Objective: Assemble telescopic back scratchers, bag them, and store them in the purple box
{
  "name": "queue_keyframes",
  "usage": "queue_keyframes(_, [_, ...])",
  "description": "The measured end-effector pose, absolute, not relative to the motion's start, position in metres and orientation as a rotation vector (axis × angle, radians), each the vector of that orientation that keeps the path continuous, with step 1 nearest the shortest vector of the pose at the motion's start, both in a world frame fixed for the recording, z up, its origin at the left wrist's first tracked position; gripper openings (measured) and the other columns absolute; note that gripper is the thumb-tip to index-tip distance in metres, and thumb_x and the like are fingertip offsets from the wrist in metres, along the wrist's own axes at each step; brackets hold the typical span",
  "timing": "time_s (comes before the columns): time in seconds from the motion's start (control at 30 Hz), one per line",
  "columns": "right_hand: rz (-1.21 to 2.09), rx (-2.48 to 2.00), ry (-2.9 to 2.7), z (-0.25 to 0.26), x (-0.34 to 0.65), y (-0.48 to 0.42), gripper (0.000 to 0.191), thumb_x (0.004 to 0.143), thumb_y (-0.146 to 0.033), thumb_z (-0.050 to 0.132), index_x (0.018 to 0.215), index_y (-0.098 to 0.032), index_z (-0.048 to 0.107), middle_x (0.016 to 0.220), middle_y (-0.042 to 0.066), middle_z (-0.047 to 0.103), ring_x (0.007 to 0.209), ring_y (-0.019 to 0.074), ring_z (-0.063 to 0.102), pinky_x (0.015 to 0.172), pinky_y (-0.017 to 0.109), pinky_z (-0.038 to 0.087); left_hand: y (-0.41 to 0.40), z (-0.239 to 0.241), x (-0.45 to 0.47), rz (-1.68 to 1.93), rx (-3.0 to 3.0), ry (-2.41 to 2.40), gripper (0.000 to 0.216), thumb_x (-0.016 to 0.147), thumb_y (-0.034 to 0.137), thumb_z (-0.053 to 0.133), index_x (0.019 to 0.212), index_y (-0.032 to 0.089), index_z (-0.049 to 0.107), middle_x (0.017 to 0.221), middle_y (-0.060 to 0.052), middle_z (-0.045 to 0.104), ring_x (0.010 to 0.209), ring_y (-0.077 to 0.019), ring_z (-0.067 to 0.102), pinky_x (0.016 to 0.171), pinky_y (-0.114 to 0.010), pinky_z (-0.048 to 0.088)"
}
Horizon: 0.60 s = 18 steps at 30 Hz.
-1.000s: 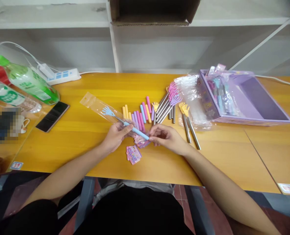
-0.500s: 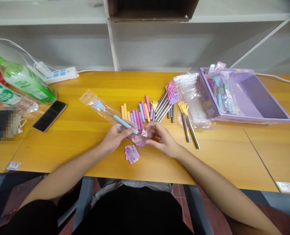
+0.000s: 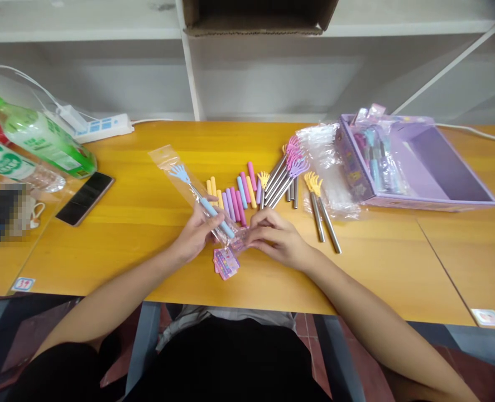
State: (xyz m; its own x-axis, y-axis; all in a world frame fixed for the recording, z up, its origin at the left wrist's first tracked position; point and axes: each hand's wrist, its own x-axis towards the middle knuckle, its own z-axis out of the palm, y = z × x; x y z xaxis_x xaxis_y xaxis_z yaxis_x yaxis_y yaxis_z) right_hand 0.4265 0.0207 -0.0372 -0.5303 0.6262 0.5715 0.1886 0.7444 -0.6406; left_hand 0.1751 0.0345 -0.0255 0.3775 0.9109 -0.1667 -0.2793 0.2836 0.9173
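Observation:
A blue back scratcher (image 3: 216, 216) with a hand-shaped head lies inside a clear plastic bag (image 3: 162, 157), slanting up to the left. My left hand (image 3: 195, 234) is closed around its handle through the bag. At the bag's lower end, my right hand (image 3: 274, 237) pinches crumpled plastic with a pinkish print; its fingertips are partly hidden. Just below, a small stack of pink printed cards (image 3: 226, 263) lies on the table. Coloured handle sleeves (image 3: 236, 202) in yellow, purple, pink and blue lie beyond my hands, beside metal-rod back scratchers (image 3: 281, 177).
Two yellow-headed scratchers (image 3: 321, 209) lie to the right. Behind them are clear bags (image 3: 326, 162) and a purple box (image 3: 440, 202) holding packed scratchers. At left are a phone (image 3: 85, 199), bottles (image 3: 42, 139) and a power strip (image 3: 105, 129).
The bagged back scratcher has shifted right and tilted more steeply. My left hand's grip has moved up along the handle, and my right hand's fingers have closed on the bag's end.

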Motion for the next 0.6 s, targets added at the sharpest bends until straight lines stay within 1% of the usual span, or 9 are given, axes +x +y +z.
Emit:
queue_keyframes(0.1, [0.704,-0.593,-2.071,-0.033,0.426,0.018,0.012,0.1,-0.016,0.073,0.109,-0.023,0.075,0.111,0.007,0.061,0.104,0.0193,0.068,0.091,0.035,0.061,0.038,-0.026,0.172,0.908,0.965,0.851,0.055,0.088,0.043,0.087,0.129,0.024,0.055,0.098,0.001,0.069,0.084,-0.0154,0.07,0.072,-0.026,0.056])
queue_keyframes(0.2, [0.776,-0.603,-2.027,-0.031,0.423,0.015,0.009,0.101,-0.018,0.073,0.108,-0.023,0.073,0.11,0.008,0.067,0.105,0.0204,0.069,0.093,0.037,0.06,0.039,-0.031,0.171,0.81,1.04,0.8,0.053,0.088,0.04,0.089,0.129,0.022,0.06,0.1,-0.001,0.07,0.088,-0.0162,0.07,0.084,-0.03,0.057])
queue_keyframes(0.23, [0.803,-0.613,-2.015,-0.03,0.422,0.014,0.008,0.101,-0.019,0.073,0.108,-0.023,0.072,0.108,0.007,0.069,0.103,0.02,0.069,0.09,0.037,0.06,0.039,-0.034,0.172,0.781,1.066,0.77,0.053,0.088,0.041,0.088,0.13,0.022,0.061,0.102,-0.002,0.071,0.089,-0.0169,0.07,0.086,-0.031,0.056])
queue_keyframes(0.33, [0.89,-0.666,-1.974,-0.032,0.419,0.013,0.003,0.103,-0.023,0.072,0.105,-0.022,0.07,0.099,0.005,0.068,0.088,0.0168,0.066,0.075,0.031,0.057,0.036,-0.04,0.176,0.727,1.137,0.704,0.051,0.089,0.045,0.087,0.127,0.019,0.065,0.108,-0.006,0.074,0.098,-0.0206,0.071,0.092,-0.034,0.055])
queue_keyframes(0.4, [0.933,-0.718,-1.947,-0.035,0.417,0.013,0.005,0.104,-0.026,0.071,0.101,-0.022,0.069,0.095,0.004,0.066,0.078,0.0142,0.062,0.067,0.028,0.053,0.035,-0.042,0.177,0.691,1.176,0.685,0.049,0.089,0.048,0.087,0.122,0.017,0.068,0.111,-0.009,0.075,0.102,-0.0229,0.07,0.095,-0.036,0.055])
queue_keyframes(0.43, [0.946,-0.742,-1.94,-0.036,0.417,0.014,0.008,0.105,-0.027,0.07,0.1,-0.021,0.068,0.093,0.003,0.065,0.075,0.0135,0.06,0.066,0.028,0.051,0.035,-0.043,0.177,0.671,1.192,0.681,0.048,0.089,0.05,0.086,0.118,0.017,0.069,0.111,-0.009,0.075,0.103,-0.0235,0.07,0.095,-0.037,0.055])
queue_keyframes(0.53, [0.952,-0.784,-1.929,-0.039,0.415,0.014,0.011,0.104,-0.029,0.071,0.098,-0.021,0.067,0.092,0.003,0.065,0.075,0.0134,0.059,0.067,0.028,0.05,0.036,-0.044,0.177,0.634,1.211,0.686,0.046,0.09,0.052,0.084,0.115,0.016,0.07,0.109,-0.01,0.074,0.102,-0.0237,0.07,0.094,-0.038,0.056])
queue_keyframes(0.6, [0.942,-0.799,-1.923,-0.039,0.415,0.014,0.01,0.104,-0.029,0.071,0.099,-0.021,0.067,0.093,0.003,0.066,0.076,0.014,0.06,0.069,0.029,0.051,0.036,-0.046,0.175,0.622,1.208,0.676,0.045,0.089,0.051,0.085,0.114,0.017,0.07,0.105,-0.008,0.073,0.097,-0.022,0.069,0.09,-0.036,0.056])
